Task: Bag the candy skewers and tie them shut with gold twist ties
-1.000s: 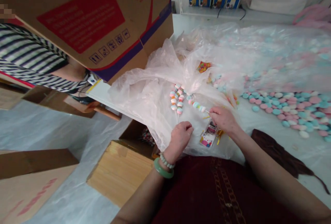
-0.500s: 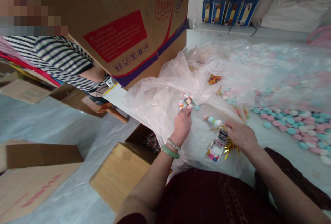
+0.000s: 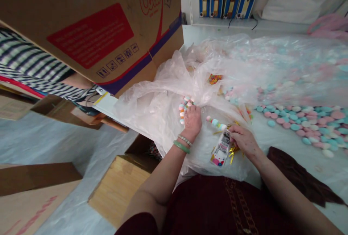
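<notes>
So the right hand (image 3: 241, 139) angles inward, fingers pinched shut on the stick end of a candy skewer (image 3: 216, 123) by the printed card (image 3: 221, 149); slightly farther out, the left hand (image 3: 193, 120) is back-up, loosely curled over the other skewers (image 3: 182, 112), can't tell if it's gripping

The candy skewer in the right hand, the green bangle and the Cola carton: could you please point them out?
Candy skewer (image 3: 214, 122): head view, a blue candy mid-row.
Green bangle (image 3: 181, 147): head view, its band.
Cola carton (image 3: 91, 34): head view, its red side panel.
</notes>
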Demonstrator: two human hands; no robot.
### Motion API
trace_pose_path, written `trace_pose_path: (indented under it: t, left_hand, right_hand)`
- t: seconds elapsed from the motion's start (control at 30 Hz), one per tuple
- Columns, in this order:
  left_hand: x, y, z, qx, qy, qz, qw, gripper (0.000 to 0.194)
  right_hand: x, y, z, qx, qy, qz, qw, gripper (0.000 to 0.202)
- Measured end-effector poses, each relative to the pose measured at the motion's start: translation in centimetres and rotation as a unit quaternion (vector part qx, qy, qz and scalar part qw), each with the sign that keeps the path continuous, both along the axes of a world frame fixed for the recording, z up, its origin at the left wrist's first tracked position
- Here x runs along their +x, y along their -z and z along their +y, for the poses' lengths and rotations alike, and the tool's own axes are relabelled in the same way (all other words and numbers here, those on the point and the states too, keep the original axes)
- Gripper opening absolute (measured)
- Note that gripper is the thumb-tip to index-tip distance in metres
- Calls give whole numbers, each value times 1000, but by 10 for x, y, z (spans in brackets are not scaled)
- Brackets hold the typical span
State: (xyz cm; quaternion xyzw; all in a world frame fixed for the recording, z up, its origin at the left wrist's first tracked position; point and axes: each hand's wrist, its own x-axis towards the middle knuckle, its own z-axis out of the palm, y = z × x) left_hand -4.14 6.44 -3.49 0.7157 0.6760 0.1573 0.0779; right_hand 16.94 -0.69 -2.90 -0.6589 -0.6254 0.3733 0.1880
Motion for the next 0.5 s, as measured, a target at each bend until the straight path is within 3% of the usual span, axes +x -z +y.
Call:
trace_pose_path:
  t: [0.1, 0.13, 0.2, 0.27, 0.37, 0.5]
  left_hand:
    - [-1, -2, -4, -52, -40, -202, 977, 18]
    - [-1, -2, -6, -78, -51, -295, 951, 18]
    - [1, -3, -11, -123, -67, -469, 872, 23]
    - [2, -4, -19, -155, -75, -584, 793, 28]
    - [2, -6, -32, -180, -81, -657, 727, 25]
    - [1, -6, -43, -177, -97, -693, 692, 23]
  right_hand:
    - [-6, -2, -6, -10, 35, 77, 996, 20]
    - [-8, -3, -7, -9, 40, 94, 995, 20]
    - [-10, -5, -10, -6, 44, 109, 993, 20]
    - [-12, -6, -13, -6, 42, 102, 994, 19]
    - [-11, -3, -16, -1, 30, 63, 998, 18]
    - [-10, -2, -20, 22, 12, -4, 1000, 21]
